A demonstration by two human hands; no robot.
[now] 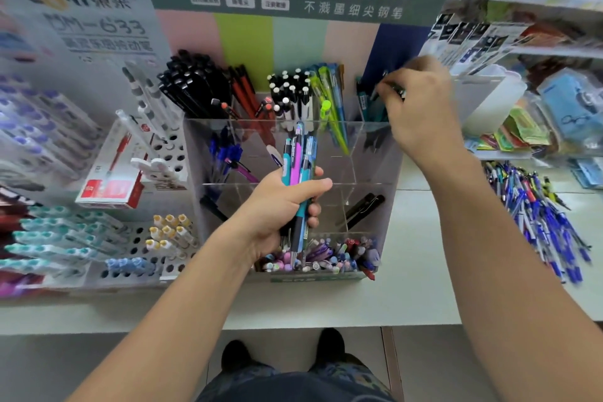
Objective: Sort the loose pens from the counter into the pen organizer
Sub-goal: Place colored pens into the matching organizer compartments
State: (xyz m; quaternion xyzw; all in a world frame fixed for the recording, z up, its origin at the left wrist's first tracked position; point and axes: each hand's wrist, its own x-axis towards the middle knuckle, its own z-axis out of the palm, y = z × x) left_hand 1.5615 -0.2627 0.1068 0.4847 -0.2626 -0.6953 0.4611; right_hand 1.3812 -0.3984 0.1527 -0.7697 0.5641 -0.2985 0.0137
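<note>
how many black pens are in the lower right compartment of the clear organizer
2 black pens, leaning side by side against the right wall of that compartment of the clear organizer. The left hand and its bundle of pens cover the compartment's left part, so more may be hidden.

Pale counter (421,297): clear pen organizer (388,173), loose pens (538,215).

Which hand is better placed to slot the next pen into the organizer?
Right. The right hand is already at the organizer's back-right compartment, fingers pinching a dark pen. The left hand grips the bundle of pens in front, serving as the supply.
</note>
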